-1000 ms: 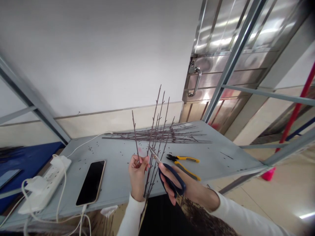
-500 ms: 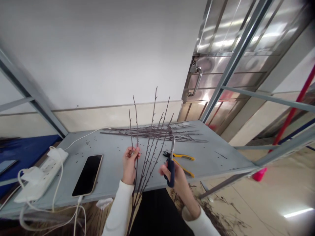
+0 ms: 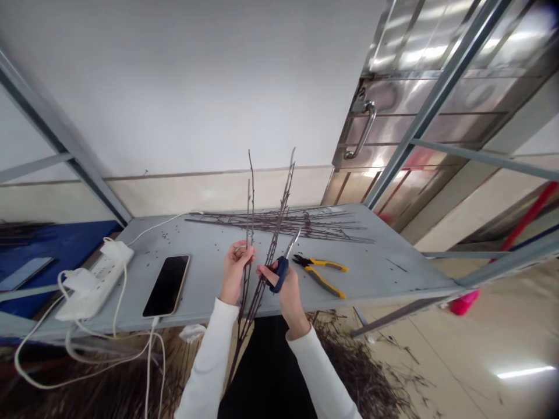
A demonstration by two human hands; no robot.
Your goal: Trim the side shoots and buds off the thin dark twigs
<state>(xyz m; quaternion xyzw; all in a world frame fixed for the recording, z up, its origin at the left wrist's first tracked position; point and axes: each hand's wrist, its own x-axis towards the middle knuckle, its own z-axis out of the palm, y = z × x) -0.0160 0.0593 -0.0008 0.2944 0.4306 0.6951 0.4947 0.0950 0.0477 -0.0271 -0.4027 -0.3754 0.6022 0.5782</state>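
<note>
The right hand (image 3: pixel 286 289), its grip closed round the blue-handled scissors (image 3: pixel 282 272), swings back in beside the left hand (image 3: pixel 236 272), which pinches the upright twigs (image 3: pixel 251 198) just above the table's (image 3: pixel 384 273) near edge, blades now tilting toward the stems.

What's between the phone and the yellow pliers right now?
In the head view: the left hand pinching a twiggy branch, and the right hand holding blue-handled scissors.
</note>
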